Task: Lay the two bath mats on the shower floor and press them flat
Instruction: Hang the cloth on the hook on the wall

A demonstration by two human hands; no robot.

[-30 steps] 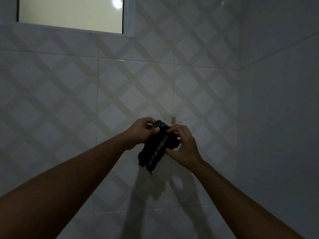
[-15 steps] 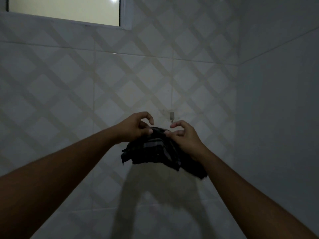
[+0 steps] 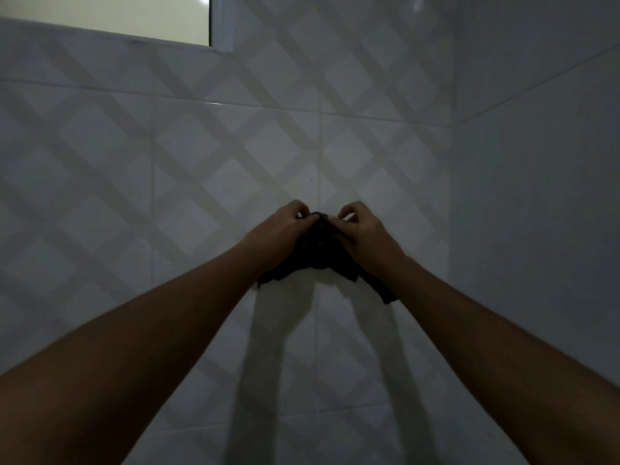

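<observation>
Pinching with curled fingers, the left hand (image 3: 278, 229) and the right hand (image 3: 364, 234) hold a dark cloth (image 3: 318, 260) by its bunched top edge. It hangs limp and creased between the wrists, its ragged corners drooping to either side, up against the glossy tiled wall (image 3: 201, 162) with its pale diamond lattice. Higher up to the left sits a frosted window (image 3: 100, 15).

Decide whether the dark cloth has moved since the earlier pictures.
Yes, rightward. The dark cloth, earlier bunched left of the vertical grout line, now straddles it, spread to both sides.
</observation>
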